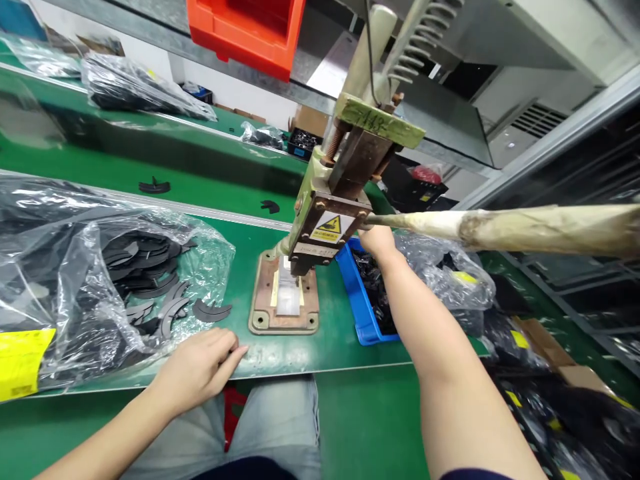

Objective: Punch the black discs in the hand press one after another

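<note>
My left hand (204, 363) rests at the front edge of the green bench, its fingers curled in and the thumb alongside, with nothing visible in it. Just beyond it lies one curved black plastic piece (212, 311), beside a clear bag (210, 250) spilling many similar black pieces (145, 257). On the right, my right hand (379, 241) reaches over the far end of a blue bin (367, 332) of small black parts (376, 287). Its fingers are hidden behind the press and its lever. Between my hands stands the hand press (327, 227), a pale block (289, 300) on its base plate (260, 313).
The press's long wrapped lever (540, 230) stretches right, above my right forearm. Bagged parts (445, 267) lie beyond the blue bin. Two loose black pieces, one a curved piece (154, 186), sit on the green surface behind. A red bin (245, 33) hangs overhead.
</note>
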Available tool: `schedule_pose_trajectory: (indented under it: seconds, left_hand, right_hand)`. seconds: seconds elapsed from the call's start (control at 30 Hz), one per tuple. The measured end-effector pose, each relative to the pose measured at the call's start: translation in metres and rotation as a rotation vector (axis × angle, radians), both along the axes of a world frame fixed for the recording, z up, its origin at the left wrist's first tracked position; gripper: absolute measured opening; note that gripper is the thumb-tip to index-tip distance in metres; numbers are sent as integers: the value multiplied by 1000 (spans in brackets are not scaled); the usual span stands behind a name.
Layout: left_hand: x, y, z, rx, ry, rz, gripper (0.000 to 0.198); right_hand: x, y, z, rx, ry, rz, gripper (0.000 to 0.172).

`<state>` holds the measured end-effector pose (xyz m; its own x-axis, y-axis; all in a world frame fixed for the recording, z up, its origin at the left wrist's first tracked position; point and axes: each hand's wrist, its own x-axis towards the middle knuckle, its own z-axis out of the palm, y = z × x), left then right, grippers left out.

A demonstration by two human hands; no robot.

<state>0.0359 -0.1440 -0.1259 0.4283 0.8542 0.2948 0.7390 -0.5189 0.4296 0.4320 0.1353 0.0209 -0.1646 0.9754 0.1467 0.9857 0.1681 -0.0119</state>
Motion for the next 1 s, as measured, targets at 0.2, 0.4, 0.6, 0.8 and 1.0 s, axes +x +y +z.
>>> schedule_pose_trajectory:
  seconds: [0.2, 0.4, 0.6, 0.8, 1.0]
  left_hand:
    - [2, -1, 2, -1, 18, -1, 28]
    - [3, -3, 3, -28, 16, 30, 29]
    - [2, -4, 1, -34, 1, 30, 29]
    - [3, -5, 3, -55, -5, 36, 31]
    - [3, -6, 4, -90, -7, 47, 32]
  right_hand:
    - [59, -82, -18, -368, -101, -80, 39]
    - [60, -130, -41, -420, -146, -107, 44]
    - [56, -144, -36, -318, -136, -142, 42]
    - [68, -158, -30, -226, -106, -156, 38]
    - [64, -161, -36, -243, -34, -18, 45]
